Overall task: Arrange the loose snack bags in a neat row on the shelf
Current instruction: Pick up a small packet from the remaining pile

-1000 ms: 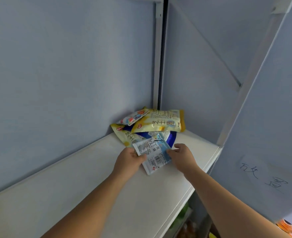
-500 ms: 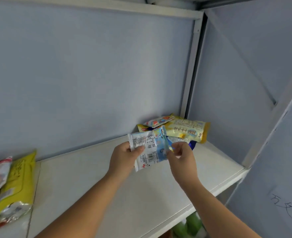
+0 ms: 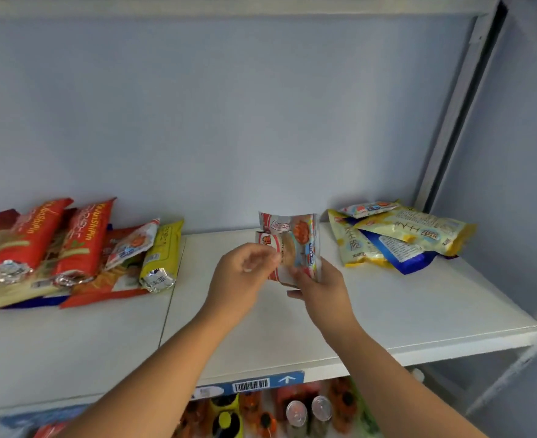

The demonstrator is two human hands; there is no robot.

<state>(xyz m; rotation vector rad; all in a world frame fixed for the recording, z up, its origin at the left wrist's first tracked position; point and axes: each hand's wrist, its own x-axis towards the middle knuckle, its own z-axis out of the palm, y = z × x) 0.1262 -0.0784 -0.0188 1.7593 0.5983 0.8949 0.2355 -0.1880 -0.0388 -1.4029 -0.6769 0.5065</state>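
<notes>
Left hand (image 3: 243, 276), right hand (image 3: 322, 290) tight on snack bag (image 3: 294, 245); red pile (image 3: 71, 248), yellow pile (image 3: 400, 237) either side.

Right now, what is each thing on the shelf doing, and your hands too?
small snack bag: held upright in both grips.
left grip: pinches the bag's left edge.
right grip: holds the bag's lower right corner.
right pile: loose bags, heaped crisscross.
left bags: lying overlapped, not yet neat.
</notes>
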